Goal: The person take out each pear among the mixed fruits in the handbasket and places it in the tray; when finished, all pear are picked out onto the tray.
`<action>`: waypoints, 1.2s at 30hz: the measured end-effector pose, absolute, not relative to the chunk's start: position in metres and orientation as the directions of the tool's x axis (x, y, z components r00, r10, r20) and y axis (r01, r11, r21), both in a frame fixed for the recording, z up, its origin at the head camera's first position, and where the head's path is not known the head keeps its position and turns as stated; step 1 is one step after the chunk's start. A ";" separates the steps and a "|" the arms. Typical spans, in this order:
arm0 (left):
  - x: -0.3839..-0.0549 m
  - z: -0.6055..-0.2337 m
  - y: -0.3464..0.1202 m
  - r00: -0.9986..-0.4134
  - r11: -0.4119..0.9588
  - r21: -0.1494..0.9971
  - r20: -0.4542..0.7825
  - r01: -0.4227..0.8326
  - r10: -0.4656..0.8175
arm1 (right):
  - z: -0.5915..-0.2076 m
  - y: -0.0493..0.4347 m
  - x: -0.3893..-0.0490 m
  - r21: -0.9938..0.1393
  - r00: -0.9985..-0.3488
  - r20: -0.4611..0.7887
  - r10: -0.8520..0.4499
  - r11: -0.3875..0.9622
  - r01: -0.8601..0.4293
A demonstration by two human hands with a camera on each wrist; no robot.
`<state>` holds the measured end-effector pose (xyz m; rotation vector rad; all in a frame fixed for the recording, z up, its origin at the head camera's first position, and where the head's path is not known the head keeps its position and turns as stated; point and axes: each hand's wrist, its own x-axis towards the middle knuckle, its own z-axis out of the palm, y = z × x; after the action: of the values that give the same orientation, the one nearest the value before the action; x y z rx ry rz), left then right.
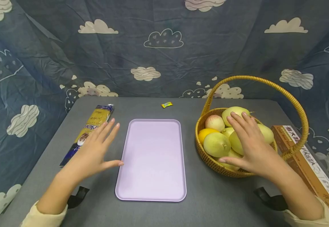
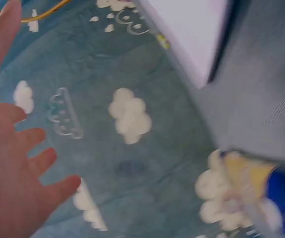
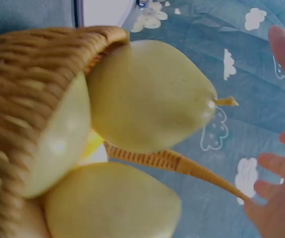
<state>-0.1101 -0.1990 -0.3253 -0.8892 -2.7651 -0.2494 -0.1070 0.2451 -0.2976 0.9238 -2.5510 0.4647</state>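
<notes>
My left hand (image 1: 89, 155) hovers with fingers spread between a pack of pasta (image 1: 92, 126) in yellow and blue wrapping and a pale lilac tray (image 1: 153, 160). The wicker basket (image 1: 212, 162) with a tall arched handle stands on the right, filled with fruit. Over its right part my right hand (image 1: 255, 153) is held with spread fingers, gripping nothing. Several pale green, pear-like fruits (image 1: 217, 144) lie in the basket beside a peach (image 1: 215, 123) and an orange fruit (image 1: 205, 135). In the right wrist view, one pear-like fruit (image 3: 152, 96) shows its stem; the right hand is apart from it.
A long brown and white pasta box (image 1: 309, 164) lies right of the basket, partly behind its handle. One small yellow-green wrapped candy (image 1: 166, 104) lies behind the tray. Cloud-patterned cloth (image 1: 141, 19) hangs along the back and sides of the grey table (image 1: 150, 214).
</notes>
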 end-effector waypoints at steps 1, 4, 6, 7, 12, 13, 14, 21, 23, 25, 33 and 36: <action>-0.110 -0.332 -0.199 -0.792 0.798 0.115 0.271 0.591 0.547 | -0.299 0.244 -0.108 -0.195 -0.690 0.480 -0.542 0.701 -0.686; -0.110 -0.352 -0.197 -0.824 0.799 0.228 0.278 0.557 0.494 | -0.306 0.241 -0.111 -0.229 -0.636 0.532 -0.559 0.628 -0.743; -0.109 -0.367 -0.196 -0.858 0.797 0.324 0.260 0.509 0.443 | -0.310 0.240 -0.112 -0.231 -0.606 0.557 -0.569 0.594 -0.770; -0.109 -0.373 -0.196 -0.874 0.791 0.373 0.246 0.485 0.419 | -0.313 0.239 -0.113 -0.236 -0.598 0.564 -0.569 0.583 -0.778; -0.108 -0.399 -0.196 -0.934 0.742 0.573 0.141 0.349 0.329 | -0.321 0.239 -0.116 -0.269 -0.628 0.540 -0.560 0.592 -0.760; -0.108 -0.403 -0.196 -0.940 0.724 0.608 0.127 0.326 0.317 | -0.323 0.239 -0.117 -0.276 -0.640 0.529 -0.557 0.600 -0.751; -0.108 -0.406 -0.196 -0.946 0.705 0.642 0.112 0.302 0.304 | -0.324 0.240 -0.117 -0.284 -0.653 0.515 -0.555 0.609 -0.741; -0.109 -0.420 -0.201 -0.959 0.540 0.822 0.024 0.181 0.284 | -0.332 0.242 -0.120 -0.320 -0.721 0.440 -0.536 0.656 -0.683; -0.109 -0.425 -0.202 -0.958 0.486 0.859 0.018 0.162 0.287 | -0.333 0.241 -0.120 -0.324 -0.736 0.422 -0.529 0.671 -0.667; -0.110 -0.429 -0.203 -0.957 0.434 0.887 0.029 0.158 0.289 | -0.335 0.241 -0.120 -0.329 -0.749 0.407 -0.523 0.681 -0.654; -0.110 -0.436 -0.204 -0.957 0.334 0.934 0.031 0.130 0.287 | -0.341 0.242 -0.122 -0.343 -0.757 0.398 -0.518 0.682 -0.647; -0.110 -0.437 -0.204 -0.955 0.313 0.941 0.034 0.130 0.296 | -0.343 0.241 -0.123 -0.351 -0.766 0.385 -0.515 0.686 -0.638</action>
<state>-0.1095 -0.2042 -0.4375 -0.4345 -2.6598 -1.8811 -0.1229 0.2415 -0.3432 0.9216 -2.6427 0.6917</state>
